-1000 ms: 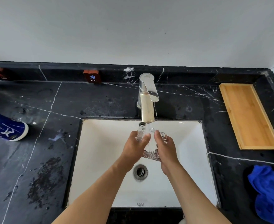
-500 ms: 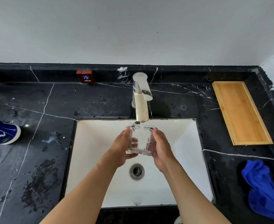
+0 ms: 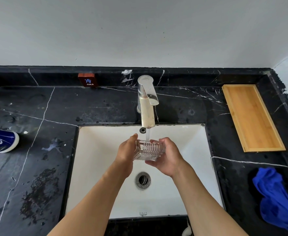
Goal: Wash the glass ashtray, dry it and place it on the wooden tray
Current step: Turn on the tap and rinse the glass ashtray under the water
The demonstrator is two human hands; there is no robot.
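Note:
A square ribbed glass ashtray (image 3: 149, 149) is held over the white sink (image 3: 97, 150) under a thin stream of water from the chrome faucet (image 3: 146, 106). My left hand (image 3: 127, 151) grips its left side. My right hand (image 3: 169, 155) cups its right side and underside. The ashtray is roughly level, its opening facing up. The wooden tray (image 3: 252, 116) lies on the black counter at the back right, with nothing on it. A crumpled blue cloth (image 3: 276, 198) lies on the counter at the front right.
A blue can (image 3: 0, 140) lies on its side at the left edge of the black marble counter (image 3: 54, 108). Dark specks are scattered on the counter at the front left. The sink drain (image 3: 143, 180) is below my hands. A red "COLD" tag (image 3: 88, 80) sits on the backsplash.
The ashtray has turned from tilted on edge to roughly level under the water. My right hand has shifted under it. The view has shifted slightly to the right.

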